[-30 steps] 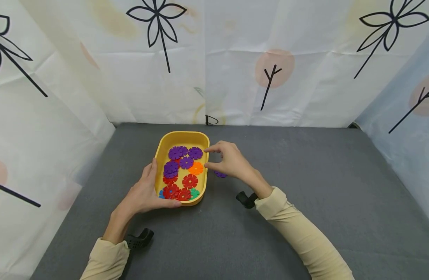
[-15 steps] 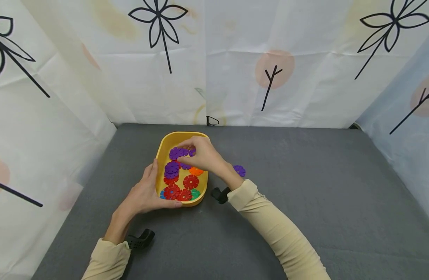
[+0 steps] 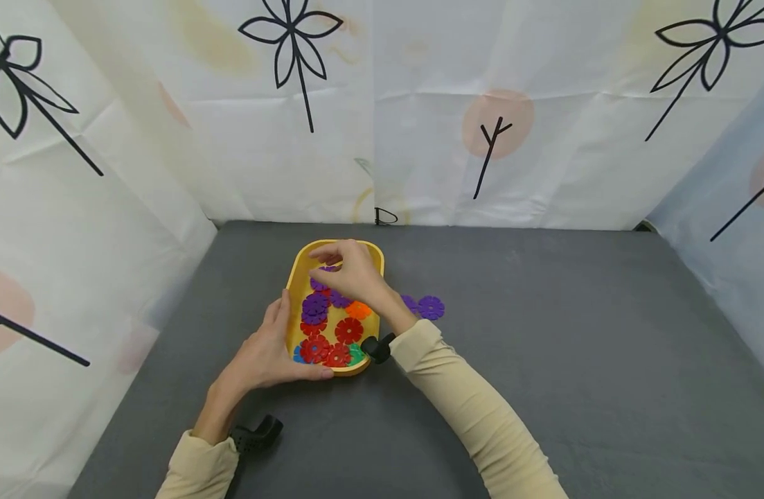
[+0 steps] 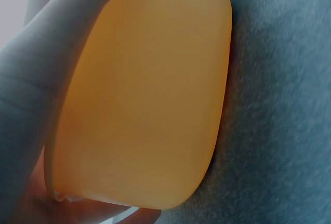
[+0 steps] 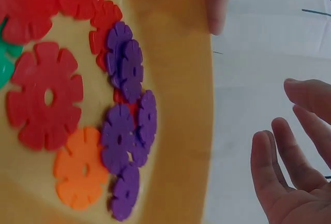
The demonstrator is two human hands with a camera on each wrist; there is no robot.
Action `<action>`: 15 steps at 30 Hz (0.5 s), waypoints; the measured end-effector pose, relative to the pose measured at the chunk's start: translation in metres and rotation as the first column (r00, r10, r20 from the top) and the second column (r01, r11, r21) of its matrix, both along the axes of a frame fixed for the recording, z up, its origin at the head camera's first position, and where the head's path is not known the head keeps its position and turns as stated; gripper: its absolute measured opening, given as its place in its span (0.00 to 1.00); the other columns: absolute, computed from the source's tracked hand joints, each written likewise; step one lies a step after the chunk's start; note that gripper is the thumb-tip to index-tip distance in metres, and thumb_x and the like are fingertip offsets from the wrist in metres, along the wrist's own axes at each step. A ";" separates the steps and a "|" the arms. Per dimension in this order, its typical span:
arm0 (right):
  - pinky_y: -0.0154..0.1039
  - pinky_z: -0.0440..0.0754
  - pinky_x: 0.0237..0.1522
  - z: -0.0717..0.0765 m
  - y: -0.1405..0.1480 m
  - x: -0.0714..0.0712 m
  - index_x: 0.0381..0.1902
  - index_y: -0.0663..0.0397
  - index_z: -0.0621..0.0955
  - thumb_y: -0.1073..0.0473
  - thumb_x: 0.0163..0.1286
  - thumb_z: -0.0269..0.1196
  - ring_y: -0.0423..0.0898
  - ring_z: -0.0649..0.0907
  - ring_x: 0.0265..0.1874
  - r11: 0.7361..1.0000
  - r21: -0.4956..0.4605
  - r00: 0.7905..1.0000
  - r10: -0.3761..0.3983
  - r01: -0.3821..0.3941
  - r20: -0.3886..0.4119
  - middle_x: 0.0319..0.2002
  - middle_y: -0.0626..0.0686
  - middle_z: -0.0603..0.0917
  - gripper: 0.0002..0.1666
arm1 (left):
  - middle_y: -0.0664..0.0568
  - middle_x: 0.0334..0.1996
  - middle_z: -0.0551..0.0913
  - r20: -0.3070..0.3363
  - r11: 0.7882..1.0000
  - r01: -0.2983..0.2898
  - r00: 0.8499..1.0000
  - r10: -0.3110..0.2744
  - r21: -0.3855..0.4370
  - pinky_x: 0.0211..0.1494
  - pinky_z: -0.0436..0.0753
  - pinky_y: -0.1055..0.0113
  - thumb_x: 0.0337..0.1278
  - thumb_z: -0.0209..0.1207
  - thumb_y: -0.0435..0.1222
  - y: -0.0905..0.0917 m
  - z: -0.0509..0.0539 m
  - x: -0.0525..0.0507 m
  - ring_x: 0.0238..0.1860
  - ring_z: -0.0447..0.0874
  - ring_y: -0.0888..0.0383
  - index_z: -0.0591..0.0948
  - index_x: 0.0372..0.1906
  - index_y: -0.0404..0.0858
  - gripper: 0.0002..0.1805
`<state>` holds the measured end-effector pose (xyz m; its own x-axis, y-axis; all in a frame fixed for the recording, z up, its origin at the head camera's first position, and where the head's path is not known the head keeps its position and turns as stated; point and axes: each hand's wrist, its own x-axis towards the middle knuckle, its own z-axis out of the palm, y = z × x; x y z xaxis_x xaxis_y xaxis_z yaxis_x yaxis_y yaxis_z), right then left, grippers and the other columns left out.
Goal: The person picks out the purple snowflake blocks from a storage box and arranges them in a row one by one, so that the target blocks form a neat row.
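Observation:
My left hand grips a yellow plastic tray at its near left corner, thumb along the near rim and fingers on the left side. In the left wrist view the hand wraps round the tray's outer wall. Slotted flower-shaped discs lie inside: several purple discs, several red discs, an orange disc and a green disc. Above the tray's far part hovers my right hand, fingers loosely bent, thumb apart. Nothing shows between its fingers in the right wrist view.
Two purple discs, one of them the fuller-seen disc, lie on the grey table right of the tray, beside my right forearm. A patterned white cloth stands behind and at the sides.
My right hand has moved left from beside the tray's right rim to over its far part. The left hand keeps its hold on the tray. The head view has shifted slightly.

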<state>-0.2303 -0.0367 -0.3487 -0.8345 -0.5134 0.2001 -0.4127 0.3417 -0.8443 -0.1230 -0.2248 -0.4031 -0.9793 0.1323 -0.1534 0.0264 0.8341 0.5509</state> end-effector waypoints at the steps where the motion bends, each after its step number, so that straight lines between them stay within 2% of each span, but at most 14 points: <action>1: 0.43 0.87 0.56 -0.002 -0.001 -0.001 0.57 0.61 0.85 0.61 0.69 0.68 0.56 0.87 0.52 1.000 -0.013 1.000 -0.009 0.009 0.010 0.54 0.62 0.88 0.20 | 0.38 0.80 0.47 0.004 1.000 0.001 1.000 -0.001 -0.002 0.57 0.84 0.43 0.33 0.73 0.70 0.001 0.001 0.001 0.60 0.77 0.41 0.31 0.82 0.40 0.84; 5: 0.44 0.86 0.57 -0.008 -0.004 -0.002 0.57 0.59 0.85 0.59 0.69 0.69 0.55 0.88 0.52 0.998 -0.032 0.998 -0.047 0.048 0.048 0.53 0.61 0.89 0.20 | 0.38 0.80 0.47 0.018 1.000 0.000 1.000 0.000 -0.013 0.57 0.85 0.43 0.32 0.73 0.71 0.006 0.003 0.005 0.59 0.78 0.41 0.30 0.82 0.40 0.84; 8: 0.42 0.86 0.55 -0.016 -0.006 -0.004 0.56 0.58 0.86 0.58 0.68 0.70 0.55 0.88 0.52 0.999 0.008 0.997 -0.042 0.041 0.057 0.53 0.60 0.89 0.20 | 0.37 0.80 0.47 0.018 1.000 0.001 1.000 0.000 -0.024 0.58 0.84 0.42 0.31 0.73 0.72 0.008 0.003 0.007 0.60 0.77 0.39 0.31 0.82 0.39 0.85; 10: 0.40 0.87 0.53 -0.024 -0.007 -0.006 0.55 0.58 0.87 0.57 0.67 0.71 0.55 0.88 0.50 0.998 0.061 0.999 -0.016 0.013 0.051 0.52 0.60 0.89 0.20 | 0.37 0.80 0.47 0.012 1.000 0.002 1.000 -0.001 -0.027 0.59 0.83 0.40 0.31 0.73 0.72 0.009 0.003 0.009 0.61 0.77 0.38 0.31 0.82 0.39 0.84; 12: 0.40 0.89 0.46 -0.033 -0.007 -0.008 0.55 0.58 0.87 0.57 0.67 0.72 0.57 0.90 0.44 0.991 0.128 0.998 0.031 -0.038 0.055 0.50 0.60 0.90 0.21 | 0.36 0.79 0.47 0.007 1.000 0.002 1.000 -0.002 -0.031 0.59 0.83 0.39 0.32 0.73 0.72 0.010 0.004 0.010 0.62 0.76 0.37 0.32 0.82 0.38 0.84; 15: 0.38 0.88 0.48 -0.045 -0.008 -0.010 0.56 0.59 0.86 0.56 0.65 0.73 0.54 0.89 0.44 0.965 0.239 0.994 0.102 -0.109 0.041 0.51 0.58 0.90 0.23 | 0.36 0.79 0.47 0.003 0.999 0.002 1.000 -0.002 -0.041 0.58 0.83 0.39 0.33 0.73 0.72 0.010 0.004 0.011 0.61 0.76 0.36 0.33 0.82 0.37 0.83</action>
